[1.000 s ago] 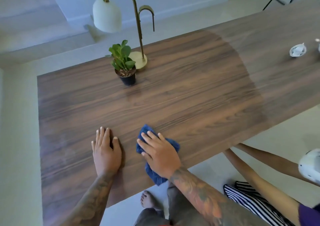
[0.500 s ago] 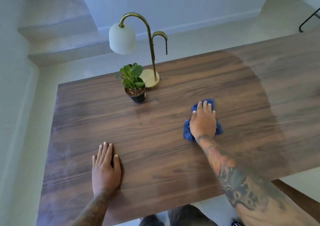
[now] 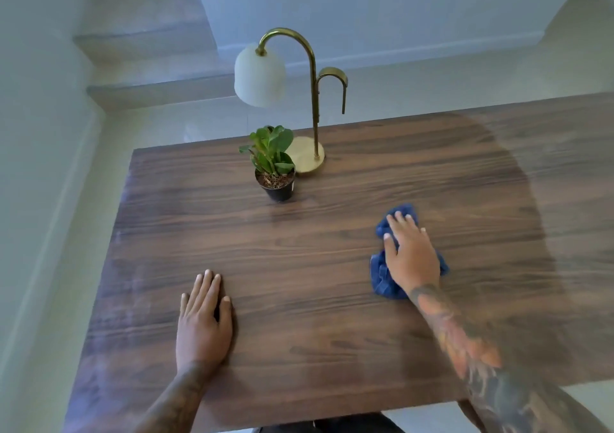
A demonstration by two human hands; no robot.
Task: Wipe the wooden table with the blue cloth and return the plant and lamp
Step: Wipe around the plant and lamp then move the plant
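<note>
My right hand (image 3: 412,256) presses flat on the crumpled blue cloth (image 3: 382,276) at the right middle of the dark wooden table (image 3: 299,349). Flat on the bare wood near the front edge lies my left hand (image 3: 204,319), fingers together and holding nothing. A small green plant in a black pot (image 3: 275,166) stands near the table's far edge. Just behind it and to its right is the brass lamp (image 3: 307,158) with a white shade. Both are well apart from my hands.
The table's right part looks paler than the darker wood under my hands. Pale floor and a white wall with a baseboard (image 3: 365,57) lie beyond the far edge. Grey steps (image 3: 149,90) rise at the back left.
My right hand has slid the cloth from the front edge out to the right middle of the table. The left hand has stayed put. The view has tilted up.
</note>
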